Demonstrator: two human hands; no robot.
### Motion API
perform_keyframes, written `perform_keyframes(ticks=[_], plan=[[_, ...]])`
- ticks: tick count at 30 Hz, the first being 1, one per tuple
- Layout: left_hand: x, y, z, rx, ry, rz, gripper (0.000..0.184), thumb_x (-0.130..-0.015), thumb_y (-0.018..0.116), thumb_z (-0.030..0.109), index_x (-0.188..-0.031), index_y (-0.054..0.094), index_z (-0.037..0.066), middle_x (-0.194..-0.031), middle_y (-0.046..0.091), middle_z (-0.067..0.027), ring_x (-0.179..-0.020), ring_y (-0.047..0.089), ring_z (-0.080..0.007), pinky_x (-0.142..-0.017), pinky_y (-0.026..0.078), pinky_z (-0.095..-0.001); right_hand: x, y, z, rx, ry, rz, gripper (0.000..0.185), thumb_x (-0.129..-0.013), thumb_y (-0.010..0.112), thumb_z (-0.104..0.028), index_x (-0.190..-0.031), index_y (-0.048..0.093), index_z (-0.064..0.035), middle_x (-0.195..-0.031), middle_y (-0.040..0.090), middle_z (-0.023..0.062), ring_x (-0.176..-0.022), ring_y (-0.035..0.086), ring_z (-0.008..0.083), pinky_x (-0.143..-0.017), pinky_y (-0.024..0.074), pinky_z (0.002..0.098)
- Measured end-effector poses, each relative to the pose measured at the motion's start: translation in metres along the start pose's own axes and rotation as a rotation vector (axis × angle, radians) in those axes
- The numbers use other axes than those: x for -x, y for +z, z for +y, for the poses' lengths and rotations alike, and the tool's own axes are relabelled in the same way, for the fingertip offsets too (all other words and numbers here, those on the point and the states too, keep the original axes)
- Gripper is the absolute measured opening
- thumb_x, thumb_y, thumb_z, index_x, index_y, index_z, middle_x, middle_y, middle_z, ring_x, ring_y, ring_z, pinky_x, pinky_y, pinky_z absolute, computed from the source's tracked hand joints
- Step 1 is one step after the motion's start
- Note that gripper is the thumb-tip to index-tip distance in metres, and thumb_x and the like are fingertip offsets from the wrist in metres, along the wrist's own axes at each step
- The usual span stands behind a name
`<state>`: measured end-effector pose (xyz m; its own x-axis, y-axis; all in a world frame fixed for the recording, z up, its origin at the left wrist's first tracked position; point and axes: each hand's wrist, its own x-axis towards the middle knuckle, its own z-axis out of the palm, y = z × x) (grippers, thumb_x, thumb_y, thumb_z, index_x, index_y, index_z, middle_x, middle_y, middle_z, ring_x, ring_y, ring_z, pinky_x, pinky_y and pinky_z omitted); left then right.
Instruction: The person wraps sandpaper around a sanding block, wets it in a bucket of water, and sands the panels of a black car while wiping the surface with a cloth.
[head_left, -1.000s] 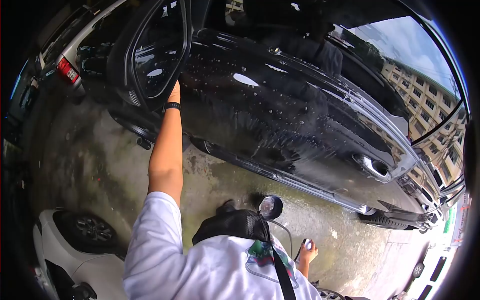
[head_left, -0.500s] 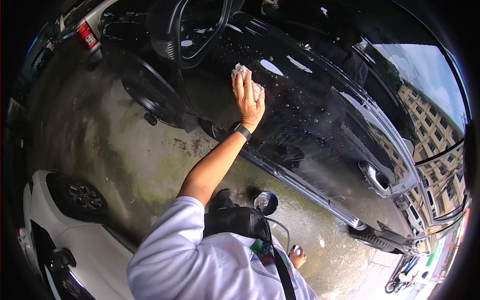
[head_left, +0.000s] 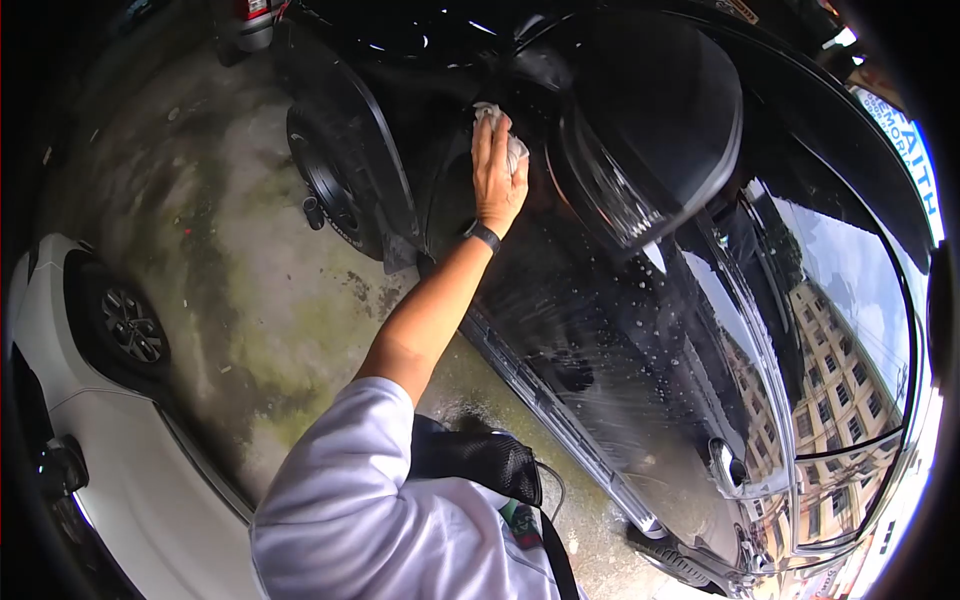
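My left hand point(head_left: 498, 185) holds a crumpled pale cloth point(head_left: 515, 152) against the wet black car point(head_left: 500, 270), on the dark panel left of the side mirror point(head_left: 660, 120). The fingers lie over the cloth, and a dark band is round the wrist. Water drops dot the door to the right, above the side step point(head_left: 550, 415). The door handle point(head_left: 728, 467) is at the lower right. My right hand is out of view.
A white car point(head_left: 130, 450) stands at the lower left on the stained concrete ground point(head_left: 290, 300). The black car's front wheel point(head_left: 325, 180) is left of my arm. A black bag point(head_left: 480, 462) hangs at my waist.
The view has swung towards the car's front. My left hand came from behind the mirror onto the door, then past the mirror to the front panel with the cloth. My right hand has left view.
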<state>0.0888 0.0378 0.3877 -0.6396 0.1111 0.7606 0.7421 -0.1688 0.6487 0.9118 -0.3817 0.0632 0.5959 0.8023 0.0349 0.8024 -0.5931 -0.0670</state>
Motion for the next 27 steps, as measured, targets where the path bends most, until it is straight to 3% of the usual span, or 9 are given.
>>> perform_keyframes(ticks=[2,3,6,11,13,16,20,24,27], plan=[[0.023,-0.002,-0.036,-0.026,-0.026,-0.026,0.067,-0.093,0.067,0.012,-0.157,0.047,0.006,-0.162,0.039,-0.0285,-0.15,0.037,-0.0495,-0.125,0.033,-0.0525,0.011,-0.005,-0.05,-0.196,-0.061,-0.104,0.064,-0.066,0.09,-0.031,-0.127,0.074,-0.0191,-0.107,0.062,0.0206,-0.106,0.063,0.041,-0.095,0.0518,0.0529],[0.032,-0.011,-0.043,-0.01,-0.035,-0.041,0.065,-0.094,0.066,0.011,-0.156,0.048,0.006,-0.16,0.041,-0.0293,-0.149,0.039,-0.0491,-0.123,0.035,-0.0514,0.02,-0.026,-0.098,-0.072,-0.089,-0.11,0.065,-0.068,0.09,-0.029,-0.13,0.072,-0.018,-0.111,0.062,0.0212,-0.107,0.062,0.0401,-0.093,0.052,0.0516],[0.042,-0.033,-0.067,0.037,-0.013,-0.141,0.062,-0.095,0.065,0.009,-0.155,0.049,0.004,-0.159,0.043,-0.0298,-0.146,0.043,-0.0486,-0.121,0.037,-0.05,0.03,-0.053,-0.211,-0.294,-0.224,-0.154,0.063,-0.074,0.086,-0.026,-0.134,0.069,-0.0182,-0.116,0.061,0.0182,-0.108,0.061,0.0371,-0.093,0.0525,0.0488],[0.025,-0.062,-0.082,0.114,0.021,-0.213,0.049,-0.091,0.066,0.005,-0.14,0.065,0.003,-0.144,0.062,-0.0191,-0.137,0.055,-0.0398,-0.116,0.044,-0.046,0.042,-0.08,-0.331,-0.497,-0.509,-0.033,0.064,-0.078,0.084,-0.026,-0.138,0.067,-0.0146,-0.123,0.057,0.019,-0.112,0.059,0.0372,-0.098,0.0501,0.0486],[0.018,-0.078,-0.096,0.199,-0.001,-0.27,0.047,-0.088,0.065,0.003,-0.135,0.067,0.004,-0.139,0.065,-0.0172,-0.13,0.061,-0.0381,-0.112,0.048,-0.0444,0.065,-0.103,-0.371,-0.513,-0.513,0.002,0.064,-0.081,0.083,-0.023,-0.142,0.064,-0.0145,-0.128,0.057,0.0198,-0.118,0.058,0.0375,-0.103,0.0485,0.048],[0.007,-0.102,-0.116,0.301,-0.012,-0.342,0.047,-0.085,0.064,0.002,-0.131,0.068,0.006,-0.136,0.067,-0.016,-0.123,0.065,-0.0371,-0.106,0.053,-0.0443,0.1,-0.112,-0.403,-0.606,-0.46,0.018,0.064,-0.083,0.083,-0.022,-0.144,0.063,-0.0159,-0.13,0.056,0.018,-0.12,0.057,0.0362,-0.104,0.0467,0.0466],[-0.008,-0.135,-0.136,0.382,-0.047,-0.483,0.046,-0.086,0.067,0.005,-0.132,0.068,0.007,-0.137,0.066,-0.0166,-0.127,0.062,-0.0372,-0.111,0.048,-0.0448,0.163,-0.111,-0.434,-0.707,-0.423,0.072,0.066,-0.085,0.085,-0.022,-0.146,0.061,-0.0144,-0.13,0.055,0.0174,-0.119,0.056,0.0343,-0.103,0.0468,0.0446],[-0.038,-0.14,-0.133,0.461,0.108,-0.626,0.046,-0.085,0.07,0.003,-0.131,0.069,0.007,-0.136,0.066,-0.0157,-0.126,0.062,-0.0386,-0.11,0.048,-0.0465,0.251,-0.103,-0.442,-0.807,-0.317,0.133,0.062,-0.087,0.084,-0.024,-0.145,0.062,-0.016,-0.129,0.058,0.0163,-0.119,0.058,0.0328,-0.104,0.0468,0.0429],[-0.081,-0.119,-0.094,0.491,0.506,-0.657,0.044,-0.085,0.073,0.0,-0.129,0.072,0.008,-0.137,0.065,-0.0127,-0.131,0.058,-0.0399,-0.111,0.048,-0.0476,0.342,-0.093,-0.43,-0.736,-0.144,0.149,0.063,-0.087,0.084,-0.024,-0.146,0.062,-0.0162,-0.131,0.058,0.016,-0.12,0.057,0.0336,-0.105,0.047,0.0436]])
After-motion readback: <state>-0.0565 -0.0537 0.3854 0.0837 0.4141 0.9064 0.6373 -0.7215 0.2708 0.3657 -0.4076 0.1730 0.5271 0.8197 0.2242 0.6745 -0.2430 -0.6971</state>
